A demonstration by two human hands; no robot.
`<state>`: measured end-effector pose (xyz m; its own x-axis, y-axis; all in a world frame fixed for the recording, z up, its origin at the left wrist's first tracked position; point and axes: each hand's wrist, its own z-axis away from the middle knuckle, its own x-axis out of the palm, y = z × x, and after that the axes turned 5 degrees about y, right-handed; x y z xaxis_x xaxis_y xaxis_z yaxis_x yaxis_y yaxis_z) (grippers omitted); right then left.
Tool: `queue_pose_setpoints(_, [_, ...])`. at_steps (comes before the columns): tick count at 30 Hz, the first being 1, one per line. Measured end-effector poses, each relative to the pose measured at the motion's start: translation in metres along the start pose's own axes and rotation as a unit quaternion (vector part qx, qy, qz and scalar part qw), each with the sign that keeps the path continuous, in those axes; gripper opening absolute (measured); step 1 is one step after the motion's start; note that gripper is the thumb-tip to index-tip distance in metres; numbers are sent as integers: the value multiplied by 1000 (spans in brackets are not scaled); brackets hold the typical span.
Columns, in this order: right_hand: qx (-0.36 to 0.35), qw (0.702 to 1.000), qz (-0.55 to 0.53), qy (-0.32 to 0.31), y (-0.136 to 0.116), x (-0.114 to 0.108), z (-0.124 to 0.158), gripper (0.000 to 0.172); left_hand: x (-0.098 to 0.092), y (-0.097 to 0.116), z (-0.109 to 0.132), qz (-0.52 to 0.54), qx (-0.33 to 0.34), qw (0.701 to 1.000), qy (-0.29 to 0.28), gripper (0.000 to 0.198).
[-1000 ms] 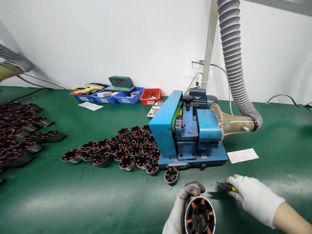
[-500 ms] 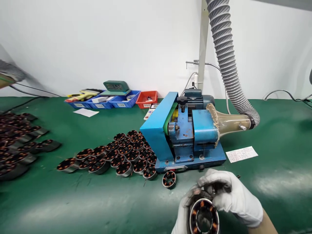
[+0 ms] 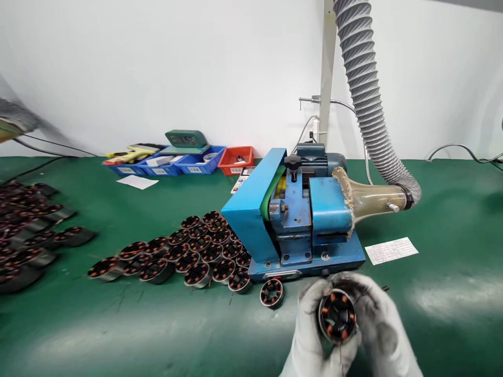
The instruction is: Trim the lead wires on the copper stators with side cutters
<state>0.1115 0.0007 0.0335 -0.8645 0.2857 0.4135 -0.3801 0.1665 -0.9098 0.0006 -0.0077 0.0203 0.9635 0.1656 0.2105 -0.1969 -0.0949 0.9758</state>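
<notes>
Both my hands wear white work gloves with dark smudges. Between them, low in the right half of the view, I hold a motor stator (image 3: 337, 317): a metal ring with copper windings around a dark centre, its open face toward me. My left hand (image 3: 308, 330) grips its left side and underside. The fingers of my right hand (image 3: 379, 319) curl against its right side and top, partly hidden behind it. A thin wire hangs below the ring. Just left of my hands, one single stator (image 3: 271, 293) lies on the green bench at the machine's front.
A blue belt-driven machine (image 3: 294, 220) stands ahead, with a grey ribbed hose (image 3: 361, 78) on its right. Several stators (image 3: 198, 273) cluster left of it, with another pile (image 3: 27, 230) further left. Blue bins (image 3: 200, 166), a red bin (image 3: 236, 160) and a paper slip (image 3: 392, 251) lie around.
The held stator has moved up and slightly right, nearer the machine. My right hand has shifted from above it to its right side.
</notes>
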Motion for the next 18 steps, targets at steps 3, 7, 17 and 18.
queue_pose_setpoints(3, [-12,990,132,53,17,10,2,56,22,-15,-16,16,-63,998,23,51])
queue_pose_setpoints(7, [1,974,203,97,22,18,-19,44,43,-27,-34,96,-137,986,23,43])
queue_pose_setpoints(17, [-16,966,231,114,18,26,-47,35,54,-28,-56,83,-130,986,64,38])
queue_pose_setpoints(18, [-12,967,228,114,18,26,-47,35,55,-27,-56,80,-127,987,60,37])
